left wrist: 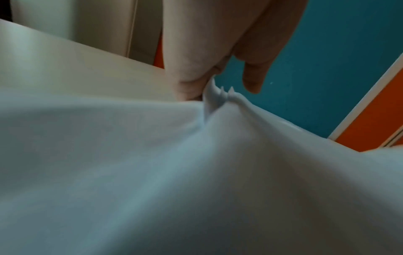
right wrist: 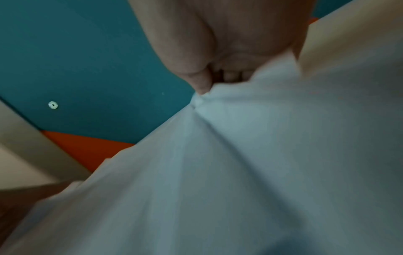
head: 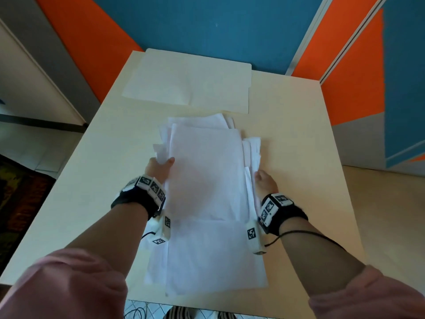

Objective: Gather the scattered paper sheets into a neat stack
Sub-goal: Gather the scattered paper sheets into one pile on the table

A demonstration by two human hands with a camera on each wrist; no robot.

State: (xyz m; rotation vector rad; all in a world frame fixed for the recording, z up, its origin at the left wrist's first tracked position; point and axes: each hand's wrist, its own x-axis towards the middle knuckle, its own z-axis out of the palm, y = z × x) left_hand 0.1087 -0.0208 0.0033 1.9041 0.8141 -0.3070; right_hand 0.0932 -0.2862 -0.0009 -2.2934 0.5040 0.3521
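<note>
A loose bundle of white paper sheets is held between both hands above the cream table, its edges uneven and fanned at the far end. My left hand grips the bundle's left edge, thumb on top; in the left wrist view the thumb and fingers pinch the sheets. My right hand grips the right edge; in the right wrist view its fingers pinch the paper. More white sheets lie flat on the table under my wrists.
A pale open folder or large sheets lie flat at the table's far end. Blue and orange wall panels stand behind the table. The near table edge is close to my body; cables and tiled floor show below it.
</note>
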